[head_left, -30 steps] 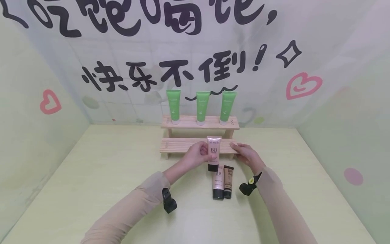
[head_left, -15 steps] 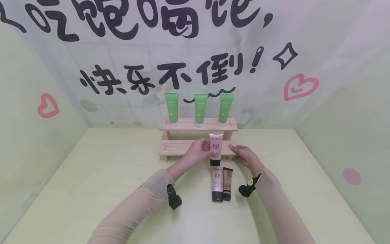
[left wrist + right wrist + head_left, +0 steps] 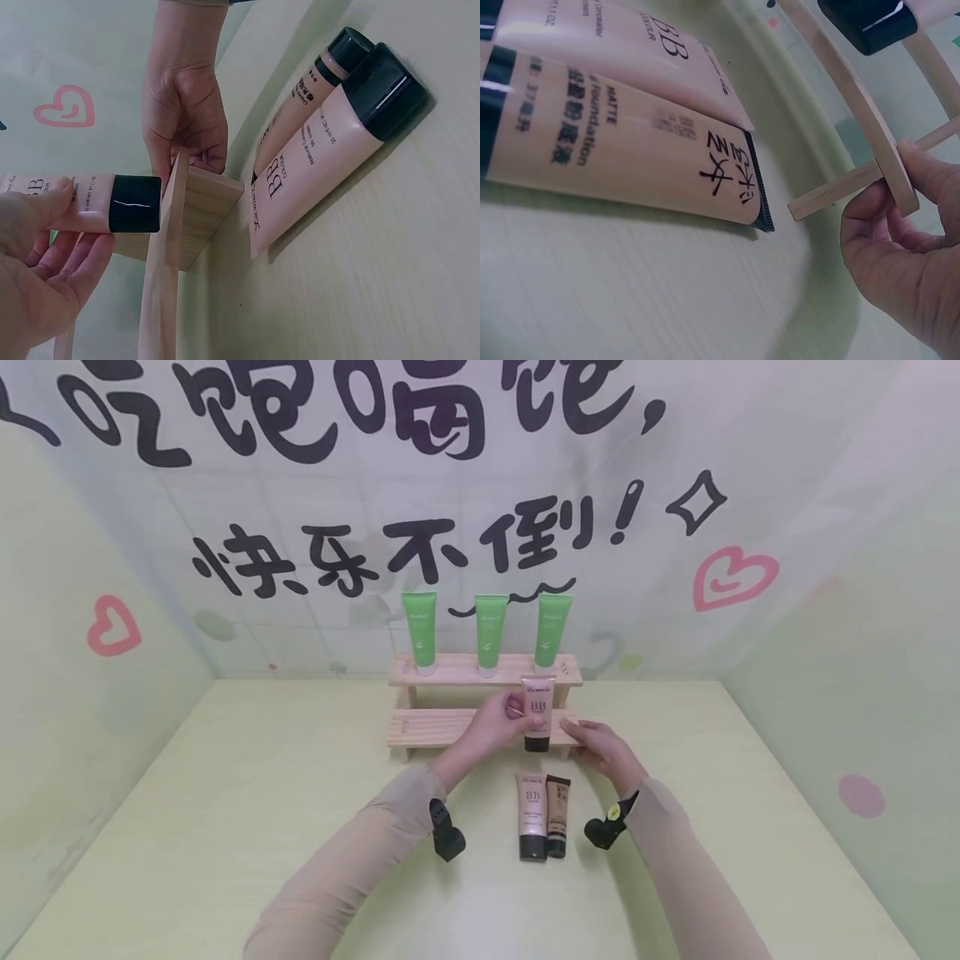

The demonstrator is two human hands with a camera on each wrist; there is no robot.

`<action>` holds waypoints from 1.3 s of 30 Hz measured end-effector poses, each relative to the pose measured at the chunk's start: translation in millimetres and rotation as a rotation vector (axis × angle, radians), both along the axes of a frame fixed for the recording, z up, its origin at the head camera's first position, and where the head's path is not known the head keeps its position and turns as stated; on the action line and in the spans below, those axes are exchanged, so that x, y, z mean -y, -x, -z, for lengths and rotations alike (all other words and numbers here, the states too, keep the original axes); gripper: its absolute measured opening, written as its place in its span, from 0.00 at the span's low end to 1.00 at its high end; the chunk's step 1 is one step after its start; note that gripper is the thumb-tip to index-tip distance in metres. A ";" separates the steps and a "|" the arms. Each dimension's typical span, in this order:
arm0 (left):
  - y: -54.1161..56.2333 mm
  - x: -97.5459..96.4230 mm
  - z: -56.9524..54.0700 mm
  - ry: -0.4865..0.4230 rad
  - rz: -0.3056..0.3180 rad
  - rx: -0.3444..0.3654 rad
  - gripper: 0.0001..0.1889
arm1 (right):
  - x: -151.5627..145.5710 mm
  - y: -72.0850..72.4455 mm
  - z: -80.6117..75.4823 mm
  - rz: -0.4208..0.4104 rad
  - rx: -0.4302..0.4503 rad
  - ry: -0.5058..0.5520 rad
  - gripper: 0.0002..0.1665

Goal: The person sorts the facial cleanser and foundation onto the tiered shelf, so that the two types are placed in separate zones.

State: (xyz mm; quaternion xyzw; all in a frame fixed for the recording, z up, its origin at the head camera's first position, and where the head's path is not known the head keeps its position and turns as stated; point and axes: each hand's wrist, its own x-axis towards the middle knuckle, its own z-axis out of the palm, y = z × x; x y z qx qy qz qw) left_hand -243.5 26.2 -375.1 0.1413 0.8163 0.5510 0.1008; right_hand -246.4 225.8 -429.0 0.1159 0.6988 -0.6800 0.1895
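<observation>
My left hand (image 3: 495, 727) holds a pink BB cream tube (image 3: 537, 693) upright, black cap down, at the right part of the lower step of a wooden two-step rack (image 3: 431, 724). In the left wrist view the thumb lies across this tube (image 3: 90, 202) with fingers behind it, and the cap is close to the step board. My right hand (image 3: 603, 747) pinches the lower step's right end between thumb and fingers, as the right wrist view shows at the board (image 3: 900, 176). Another pink BB cream tube (image 3: 532, 810) and a tan foundation tube (image 3: 557, 818) lie side by side on the table before the rack.
Three green tubes (image 3: 489, 631) stand on caps along the rack's upper step (image 3: 450, 668). Behind the rack rises a white wall (image 3: 337, 635) with black lettering. Side walls border the pale table (image 3: 225, 810).
The left hand has carried the upright BB cream tube rightward and farther back, closer to the lower step. The right hand keeps its hold on the rack's end. The head view has shifted slightly.
</observation>
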 end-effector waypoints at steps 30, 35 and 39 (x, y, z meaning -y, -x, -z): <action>19.9 -20.5 11.2 -0.045 -0.049 -0.016 0.20 | 0.7 -1.8 1.4 -0.007 -0.008 0.007 0.34; 20.1 -23.4 11.6 -0.042 -0.051 -0.030 0.20 | -0.2 -1.5 1.7 -0.006 -0.007 0.006 0.33; 20.0 -24.8 12.4 -0.035 -0.037 -0.050 0.20 | -1.8 -1.4 0.6 -0.004 -0.010 -0.008 0.33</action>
